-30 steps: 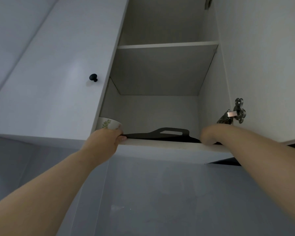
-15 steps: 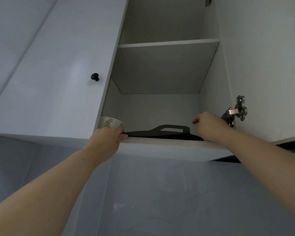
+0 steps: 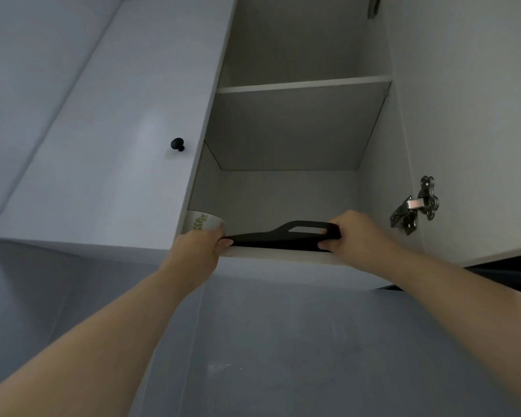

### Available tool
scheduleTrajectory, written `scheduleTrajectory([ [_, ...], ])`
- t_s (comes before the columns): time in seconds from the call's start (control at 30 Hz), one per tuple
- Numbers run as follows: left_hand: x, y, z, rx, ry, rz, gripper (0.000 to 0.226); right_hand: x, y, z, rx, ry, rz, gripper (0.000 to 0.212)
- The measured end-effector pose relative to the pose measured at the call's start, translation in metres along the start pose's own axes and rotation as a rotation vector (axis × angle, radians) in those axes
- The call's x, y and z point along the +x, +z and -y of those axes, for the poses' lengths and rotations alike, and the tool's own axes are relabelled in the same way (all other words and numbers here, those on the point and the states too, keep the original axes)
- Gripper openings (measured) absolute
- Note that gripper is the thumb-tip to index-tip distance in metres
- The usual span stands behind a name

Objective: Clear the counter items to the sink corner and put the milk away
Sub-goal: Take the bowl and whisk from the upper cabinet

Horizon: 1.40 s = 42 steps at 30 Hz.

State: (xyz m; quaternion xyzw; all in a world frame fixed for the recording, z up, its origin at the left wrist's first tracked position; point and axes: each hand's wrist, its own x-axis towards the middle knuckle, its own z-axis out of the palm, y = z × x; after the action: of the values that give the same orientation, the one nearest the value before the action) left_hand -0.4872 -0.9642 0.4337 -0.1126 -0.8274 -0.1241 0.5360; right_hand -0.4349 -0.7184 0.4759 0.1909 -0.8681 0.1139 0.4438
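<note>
Head view: your left hand (image 3: 199,248) and right hand (image 3: 353,233) grip both ends of the flat black handled board (image 3: 283,239), likely for balance.

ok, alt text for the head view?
The left hand and right hand reach up into an open white wall cabinet, gripping the two ends of a flat black board with a slotted handle on its bottom shelf. A leaf-print bowl sits at the shelf's left edge.

left hand (image 3: 197,252): bare | right hand (image 3: 360,236): bare | forearms (image 3: 109,341): bare
</note>
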Motion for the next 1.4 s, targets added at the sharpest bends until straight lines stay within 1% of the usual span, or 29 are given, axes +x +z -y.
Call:
scheduleTrajectory([
  [0.07, -0.002, 0.001, 0.000, -0.068, -0.019, 0.000, 0.034, 0.001, 0.000, 0.003, -0.030, 0.009, -0.001, 0.037],
  [0.17, -0.006, 0.002, -0.001, -0.165, -0.024, -0.044, 0.030, 0.002, -0.002, 0.006, -0.044, 0.017, 0.013, 0.036],
  [0.3, -0.012, -0.002, -0.008, -0.188, -0.025, -0.113, 0.027, 0.001, -0.007, 0.011, -0.031, 0.006, 0.013, 0.035],
  [0.33, -0.013, -0.002, -0.008, -0.188, -0.029, -0.123, 0.027, 0.001, -0.007, 0.012, -0.032, -0.005, 0.014, 0.033],
  [0.43, -0.013, -0.005, -0.007, -0.176, -0.038, -0.125, 0.027, 0.005, -0.009, 0.018, -0.046, -0.059, 0.011, 0.012],
  [0.5, -0.010, -0.008, -0.006, -0.132, -0.040, -0.110, 0.029, 0.009, -0.012, 0.021, -0.076, -0.095, -0.005, 0.004],
  [0.67, -0.005, -0.014, -0.003, -0.081, -0.047, -0.084, 0.030, 0.017, -0.020, 0.031, -0.137, -0.170, -0.070, 0.006],
  [0.87, -0.004, -0.016, 0.000, -0.071, -0.067, -0.034, 0.033, 0.027, -0.025, 0.036, -0.164, -0.179, -0.089, 0.009],
  [0.97, -0.004, -0.016, 0.000, -0.106, -0.073, -0.019, 0.035, 0.032, -0.026, 0.037, -0.177, -0.154, -0.098, 0.008],
  [1.1, -0.003, -0.018, -0.001, -0.171, -0.079, -0.015, 0.036, 0.038, -0.034, 0.040, -0.216, -0.171, -0.109, 0.009],
  [1.3, -0.005, -0.020, -0.003, -0.166, -0.076, 0.026, 0.038, 0.043, -0.045, 0.049, -0.390, -0.240, -0.119, 0.008],
  [1.4, -0.006, -0.024, -0.006, -0.184, -0.079, 0.061, 0.037, 0.043, -0.049, 0.052, -0.461, -0.280, -0.155, 0.007],
])
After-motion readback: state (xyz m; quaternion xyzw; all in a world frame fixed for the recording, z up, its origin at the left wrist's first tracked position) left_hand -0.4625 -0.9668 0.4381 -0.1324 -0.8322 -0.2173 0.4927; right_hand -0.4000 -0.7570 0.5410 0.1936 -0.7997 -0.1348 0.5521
